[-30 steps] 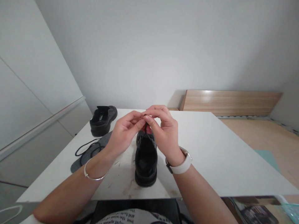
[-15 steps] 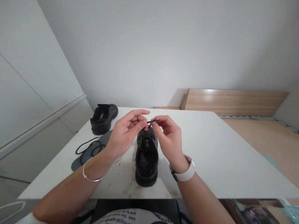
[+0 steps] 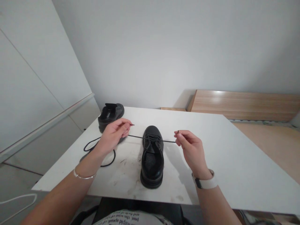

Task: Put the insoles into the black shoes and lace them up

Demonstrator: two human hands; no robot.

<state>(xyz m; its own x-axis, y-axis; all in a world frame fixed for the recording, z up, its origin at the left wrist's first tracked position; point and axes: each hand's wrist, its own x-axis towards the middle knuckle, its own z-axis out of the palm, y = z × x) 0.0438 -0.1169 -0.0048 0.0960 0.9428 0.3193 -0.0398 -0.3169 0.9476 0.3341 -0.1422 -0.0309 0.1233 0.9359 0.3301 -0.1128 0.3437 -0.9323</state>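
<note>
A black shoe [image 3: 152, 156] stands on the white table [image 3: 225, 156], heel toward me. Its black lace [image 3: 166, 141] is stretched taut sideways across the eyelets. My left hand [image 3: 112, 136] pinches the lace's left end to the left of the shoe. My right hand [image 3: 189, 148] pinches the right end to the right of the shoe. Both hands hover just above the table, fingers closed on the lace.
A second black shoe [image 3: 110, 116] sits at the table's far left corner. A loose black lace [image 3: 93, 147] and a grey insole lie under my left forearm. A wooden board [image 3: 243, 104] stands behind the table. Smudges mark the tabletop near the shoe.
My hands were together above the shoe's tongue; they have moved apart to either side, pulling the lace ends out straight and taut. The view has shifted a little.
</note>
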